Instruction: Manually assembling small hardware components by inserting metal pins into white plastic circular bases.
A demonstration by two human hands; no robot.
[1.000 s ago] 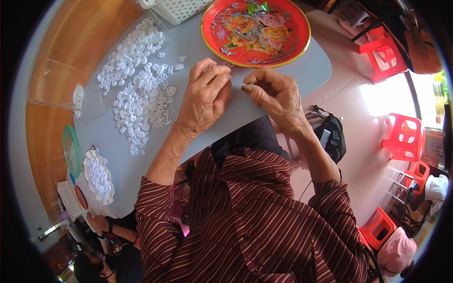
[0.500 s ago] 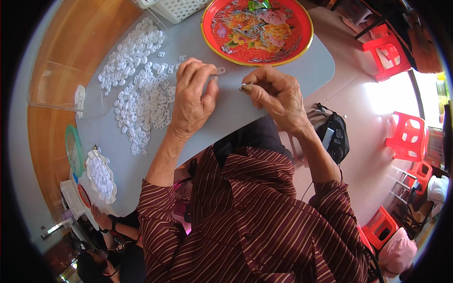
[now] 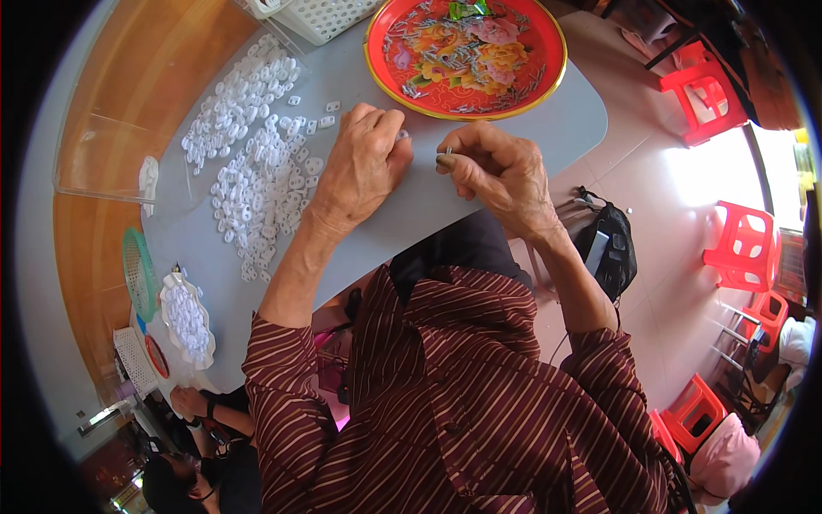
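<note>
My left hand (image 3: pixel 361 167) is over the grey table, closed with thumb and forefinger together on a small white plastic piece (image 3: pixel 402 134), of which only a bit shows. A little to the right, my right hand (image 3: pixel 503 176) pinches a tiny metal pin (image 3: pixel 449 150) between thumb and fingers. The hands are apart. Just beyond them lies a round red flowered tray (image 3: pixel 392 92) with a gold rim, strewn with many small metal pins and a green wrapper (image 3: pixel 469 9). Left of my left hand spreads a pile of white plastic pieces (image 3: pixel 261 184), each with holes.
A scalloped white dish (image 3: pixel 205 347) of white pieces and a green basket (image 3: pixel 137 272) stand at the table's left. A white perforated basket (image 3: pixel 330 19) sits at the back. Another person's hand (image 3: pixel 190 401) is at lower left. Red stools (image 3: pixel 741 248) and a black bag (image 3: pixel 612 253) are at right.
My left hand has moved slightly right and closed its fingers on the loose white piece. My right hand barely moved. The other person's hand at lower left has shifted.
</note>
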